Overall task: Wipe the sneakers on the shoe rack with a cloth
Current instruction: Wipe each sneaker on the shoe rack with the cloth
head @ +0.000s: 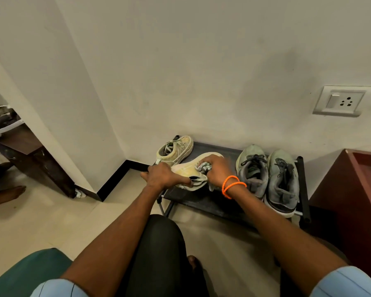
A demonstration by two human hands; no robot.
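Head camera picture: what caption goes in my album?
Left hand holds a cream sneaker; right hand wipes it with cloth.

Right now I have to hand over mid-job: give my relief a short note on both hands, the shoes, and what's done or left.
Left hand holds the cream sneaker at its heel end, tilted on the shoe rack.
Right hand presses the cloth onto that sneaker's side.
Second cream sneaker stands behind; grey pair sits at the right.
Done: cannot tell which shoes are finished.
Left: finish this one, then check the others.
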